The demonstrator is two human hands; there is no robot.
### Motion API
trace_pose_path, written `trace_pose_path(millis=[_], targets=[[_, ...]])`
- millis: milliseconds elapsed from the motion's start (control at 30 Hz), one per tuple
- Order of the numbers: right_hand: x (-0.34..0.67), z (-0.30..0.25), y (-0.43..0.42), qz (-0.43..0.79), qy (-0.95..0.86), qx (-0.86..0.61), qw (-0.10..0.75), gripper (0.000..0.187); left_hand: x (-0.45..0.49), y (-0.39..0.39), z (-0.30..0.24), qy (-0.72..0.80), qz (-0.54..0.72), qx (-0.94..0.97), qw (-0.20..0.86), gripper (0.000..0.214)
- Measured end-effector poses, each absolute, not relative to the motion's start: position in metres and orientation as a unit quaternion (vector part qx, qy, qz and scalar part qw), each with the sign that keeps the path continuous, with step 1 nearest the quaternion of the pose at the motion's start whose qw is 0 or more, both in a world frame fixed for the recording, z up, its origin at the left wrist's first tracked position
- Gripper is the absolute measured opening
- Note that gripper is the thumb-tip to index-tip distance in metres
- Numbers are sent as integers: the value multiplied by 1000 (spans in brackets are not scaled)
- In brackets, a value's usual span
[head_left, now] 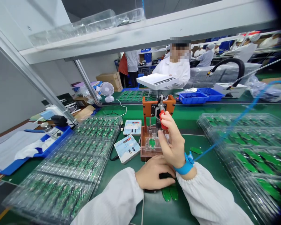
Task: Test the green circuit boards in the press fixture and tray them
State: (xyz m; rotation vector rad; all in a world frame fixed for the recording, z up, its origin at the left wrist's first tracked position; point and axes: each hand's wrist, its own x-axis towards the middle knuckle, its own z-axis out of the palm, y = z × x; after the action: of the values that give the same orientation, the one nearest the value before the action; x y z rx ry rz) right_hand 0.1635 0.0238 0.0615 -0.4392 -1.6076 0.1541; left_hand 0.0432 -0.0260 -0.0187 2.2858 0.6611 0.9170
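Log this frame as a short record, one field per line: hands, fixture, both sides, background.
Right hand: fingers on the red lever handle; blue wrist strap
Left hand: back upward, beside loose flat green boards; grip unclear
Fixture: orange-and-brown clamp press, small green piece inside
Picture left: clear plastic trays of green circuit boards; white-and-blue box with red digits
Picture right: clear plastic trays of flat green boards
Background: white-clothed person beyond the press

Electronics assembly workshop, identified by: green circuit boards (61, 193) laid in clear trays (103, 165); toggle-clamp fixture (146, 107) set on green workbench (154, 209); white coats (184, 73) worn by workers (206, 56) behind.
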Motion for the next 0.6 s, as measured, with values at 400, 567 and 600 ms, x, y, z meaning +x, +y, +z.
trace_pose_path(millis=[400,567,600], targets=[[164,62,24,57,-722,-198,660,70,-78,42,61,474,196,793,329,48],[163,64,22,64,-724,-188,660,70,-91,82,33,565,-62,794,216,117],[164,64,22,62,-725,-187,660,69,-92,86,30,569,-85,790,212,122]])
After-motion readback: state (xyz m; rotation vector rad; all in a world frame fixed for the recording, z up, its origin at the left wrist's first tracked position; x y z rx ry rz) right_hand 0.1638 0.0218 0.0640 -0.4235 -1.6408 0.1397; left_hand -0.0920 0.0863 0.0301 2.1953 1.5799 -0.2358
